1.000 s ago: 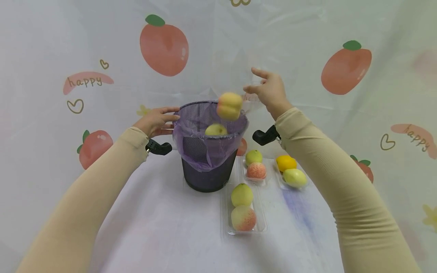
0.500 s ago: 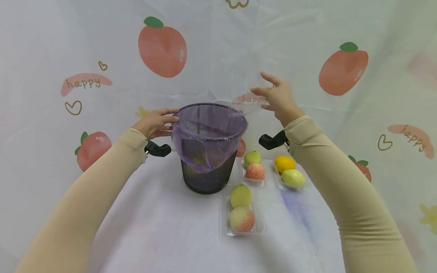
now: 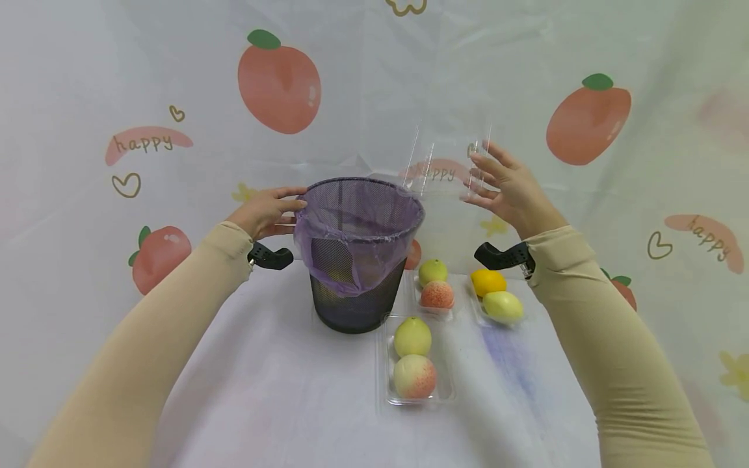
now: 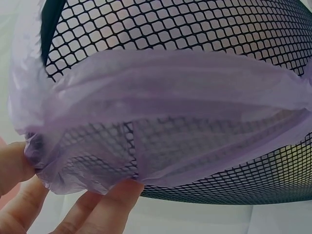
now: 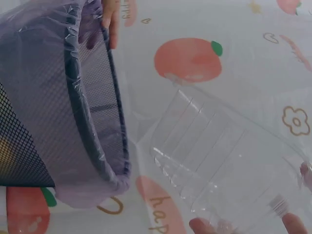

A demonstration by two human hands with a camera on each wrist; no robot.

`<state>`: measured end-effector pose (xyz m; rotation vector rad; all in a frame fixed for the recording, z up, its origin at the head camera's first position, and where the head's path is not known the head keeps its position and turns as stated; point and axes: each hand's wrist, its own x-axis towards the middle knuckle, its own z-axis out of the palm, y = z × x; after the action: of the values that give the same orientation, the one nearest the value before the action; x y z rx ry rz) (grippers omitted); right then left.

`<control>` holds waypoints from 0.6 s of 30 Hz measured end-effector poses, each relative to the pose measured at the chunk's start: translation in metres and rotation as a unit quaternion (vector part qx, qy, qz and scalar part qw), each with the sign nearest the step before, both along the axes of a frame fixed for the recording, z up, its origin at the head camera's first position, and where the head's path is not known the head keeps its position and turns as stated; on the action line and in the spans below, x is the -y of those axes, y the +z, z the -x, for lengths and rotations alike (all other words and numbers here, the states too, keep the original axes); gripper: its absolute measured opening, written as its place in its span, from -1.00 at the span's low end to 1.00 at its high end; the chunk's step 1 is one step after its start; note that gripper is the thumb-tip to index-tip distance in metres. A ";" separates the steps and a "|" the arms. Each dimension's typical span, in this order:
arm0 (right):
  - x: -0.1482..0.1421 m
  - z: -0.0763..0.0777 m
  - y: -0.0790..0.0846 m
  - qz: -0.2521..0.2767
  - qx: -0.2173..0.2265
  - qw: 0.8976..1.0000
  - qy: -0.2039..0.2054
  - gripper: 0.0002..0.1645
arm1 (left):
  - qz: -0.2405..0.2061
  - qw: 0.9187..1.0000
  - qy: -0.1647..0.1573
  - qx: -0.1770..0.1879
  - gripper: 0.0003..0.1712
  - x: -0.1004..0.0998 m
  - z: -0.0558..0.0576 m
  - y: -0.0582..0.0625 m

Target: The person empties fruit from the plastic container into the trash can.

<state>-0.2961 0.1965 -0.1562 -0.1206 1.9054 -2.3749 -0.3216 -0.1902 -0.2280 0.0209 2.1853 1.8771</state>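
Note:
In the head view, my left hand (image 3: 266, 211) touches the left side of the rim of a black mesh wastebasket (image 3: 351, 315) with fairly straight fingers. A purple bin liner (image 3: 374, 263) is folded over that rim; in the left wrist view, the fingertips press on the liner (image 4: 170, 87). To the right of the basket, my right hand (image 3: 517, 188) holds a clear plastic fruit box (image 3: 445, 153) by one side, raised and tilted. No fruit shows in the box (image 5: 214, 146) in the right wrist view. Yellowish fruit shows faintly through the mesh low in the basket.
On the white table (image 3: 269, 390), one clear tray (image 3: 446, 387) holds a pear and a peach. Behind it, another carries a green fruit and a reddish peach (image 3: 437, 294). Farther right lie an orange-yellow fruit (image 3: 488, 283) and a pale yellow-green one (image 3: 503, 307).
Two fruits tumbling at the basket's opening have dropped inside. My right hand, with the clear box, has moved right and slightly down; my left hand stays at the rim.

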 end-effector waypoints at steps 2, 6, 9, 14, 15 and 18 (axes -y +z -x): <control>-0.007 -0.001 -0.003 0.008 0.007 1.000 0.009 -0.14 | -0.003 1.000 -0.001 0.000 -0.33 0.000 0.000 0.000; -0.021 -0.004 -0.012 0.026 0.020 0.999 0.022 -0.19 | -0.004 1.000 -0.003 0.001 -0.32 0.000 -0.001 0.000; -0.031 -0.007 -0.018 0.050 0.033 0.998 0.028 -0.23 | -0.006 1.000 -0.003 0.003 -0.32 0.000 -0.001 0.001; -0.048 -0.014 -0.031 0.083 0.054 0.994 0.047 -0.26 | -0.006 1.000 -0.005 0.002 -0.32 -0.001 0.000 0.001; -0.051 -0.015 -0.035 0.086 0.056 0.993 0.050 -0.26 | -0.006 1.000 -0.005 0.002 -0.32 0.000 0.000 0.001; -0.061 -0.020 -0.048 0.116 0.064 0.989 0.070 -0.24 | -0.005 1.000 -0.002 0.003 -0.32 0.000 0.000 0.002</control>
<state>-0.2760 0.2577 -0.2041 -0.1118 1.5100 -2.4357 -0.3217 -0.1900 -0.2263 0.0216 2.1707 1.8831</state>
